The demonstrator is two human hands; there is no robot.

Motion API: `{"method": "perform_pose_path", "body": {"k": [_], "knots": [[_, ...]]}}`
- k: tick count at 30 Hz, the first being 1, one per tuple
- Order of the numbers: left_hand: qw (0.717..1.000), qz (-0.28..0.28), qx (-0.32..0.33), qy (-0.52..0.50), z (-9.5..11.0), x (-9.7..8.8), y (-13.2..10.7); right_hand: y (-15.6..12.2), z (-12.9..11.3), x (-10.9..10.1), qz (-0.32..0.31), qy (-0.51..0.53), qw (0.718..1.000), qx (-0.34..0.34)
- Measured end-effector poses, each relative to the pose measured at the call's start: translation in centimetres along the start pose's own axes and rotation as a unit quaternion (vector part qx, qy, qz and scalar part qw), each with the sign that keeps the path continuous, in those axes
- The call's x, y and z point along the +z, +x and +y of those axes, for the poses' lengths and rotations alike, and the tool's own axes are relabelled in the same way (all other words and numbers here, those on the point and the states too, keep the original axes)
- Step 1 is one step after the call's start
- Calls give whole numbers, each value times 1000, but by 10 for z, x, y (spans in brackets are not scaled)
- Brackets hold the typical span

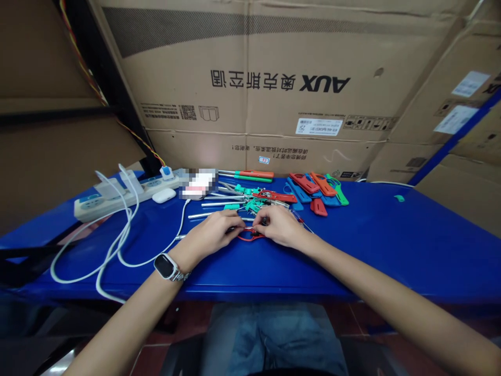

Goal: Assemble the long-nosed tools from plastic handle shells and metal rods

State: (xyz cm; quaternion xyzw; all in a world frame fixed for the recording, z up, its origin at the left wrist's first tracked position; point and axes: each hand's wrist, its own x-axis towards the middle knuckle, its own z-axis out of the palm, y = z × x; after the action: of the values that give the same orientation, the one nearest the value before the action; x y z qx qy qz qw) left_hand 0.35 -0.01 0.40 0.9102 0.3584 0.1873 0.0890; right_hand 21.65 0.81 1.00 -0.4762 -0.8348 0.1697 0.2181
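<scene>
Both my hands rest on the blue table (391, 245) and meet over a small red plastic handle piece (250, 236). My left hand (213, 232), with a smartwatch (166, 266) on its wrist, pinches the piece's left end with curled fingers. My right hand (277, 225) grips its right end, fingers closed. Just behind my hands lies a heap of metal rods with green and red plastic handles (250, 198). Further right is a pile of red, blue and green handle parts (317, 190).
A white power strip (117, 196) with plugged chargers and white cables (117, 245) lies at the left. A white earbud case (163, 195) sits beside it. Large cardboard boxes (250, 89) stand behind the table. A small green part (399, 198) lies alone at the right.
</scene>
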Motion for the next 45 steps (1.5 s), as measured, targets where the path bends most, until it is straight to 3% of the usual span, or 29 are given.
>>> {"method": "perform_pose_path", "body": {"k": [5,10,17,22,30,35,39,45], "knots": [[1000,8,-7,-9,0,0,-1,-2,0,-5,-3,-47,996,-72],[1000,16,-3,22,2,2,1,5,-3,-6,-25,-78,994,-74],[999,6,-32,19,5,2,5,6,-5,-9,-44,-96,986,-130],[999,11,-29,30,5,2,5,12,-8,-13,-89,-115,981,-126],[999,14,-36,25,7,3,2,9,-9,-15,-101,-158,961,-202],[999,22,-46,-15,4,5,2,8,-3,-13,-90,-104,975,-174],[998,19,-43,-28,1,4,0,12,-3,-11,-79,-56,991,-96],[996,14,-68,-50,-4,1,-2,20,-2,-8,-120,44,992,9]]}}
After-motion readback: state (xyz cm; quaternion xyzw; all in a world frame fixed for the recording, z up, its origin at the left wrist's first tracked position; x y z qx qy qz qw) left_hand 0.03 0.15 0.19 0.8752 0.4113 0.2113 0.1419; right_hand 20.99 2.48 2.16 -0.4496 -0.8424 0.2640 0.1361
